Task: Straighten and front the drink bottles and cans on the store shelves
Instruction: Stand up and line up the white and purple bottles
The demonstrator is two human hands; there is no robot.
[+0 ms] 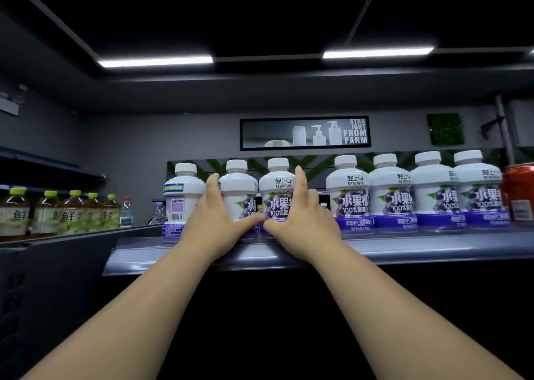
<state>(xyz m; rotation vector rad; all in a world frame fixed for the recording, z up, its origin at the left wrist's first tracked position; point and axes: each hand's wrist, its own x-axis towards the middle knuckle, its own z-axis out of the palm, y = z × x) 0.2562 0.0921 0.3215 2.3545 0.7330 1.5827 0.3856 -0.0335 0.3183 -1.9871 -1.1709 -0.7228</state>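
A row of white grape-juice bottles with purple labels stands along the front of a grey shelf point(433, 249). My left hand point(213, 218) cups the left side of the second bottle point(238, 189), whose label is turned partly to the right. My right hand point(300, 220) cups the right side of the third bottle point(277, 189), which faces front. My two thumbs meet at the bottles' bases. The leftmost bottle point(182, 197) shows its barcode side. After a gap, several more bottles point(390, 194) stand to the right, labels turned slightly.
A red can point(518, 192) stands at the shelf's right end. On a lower shelf to the left are several green-capped tea bottles point(69, 215) and a red-capped water bottle point(126, 212). Small bottles show behind the juice row.
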